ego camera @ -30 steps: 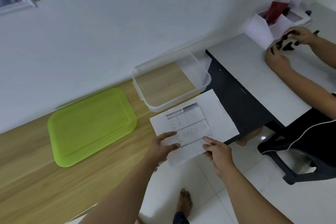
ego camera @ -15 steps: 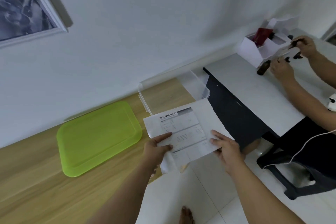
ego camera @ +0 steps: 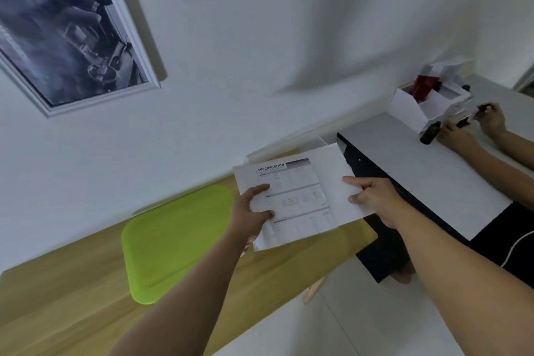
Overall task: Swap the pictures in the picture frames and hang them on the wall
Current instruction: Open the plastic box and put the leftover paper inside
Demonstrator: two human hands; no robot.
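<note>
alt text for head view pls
The left hand and right hand hold a printed specification sheet above a wooden table bearing a green tray. A white-framed picture hangs upper left; another person works at a desk, right.

Paper sheets (ego camera: 300, 196) lifted off wooden table (ego camera: 72, 298)

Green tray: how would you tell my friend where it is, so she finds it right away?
Find the long wooden table by the white wall. The green tray lies flat on it, beside the left hand holding the paper. Nothing else there is bright lime.
</note>
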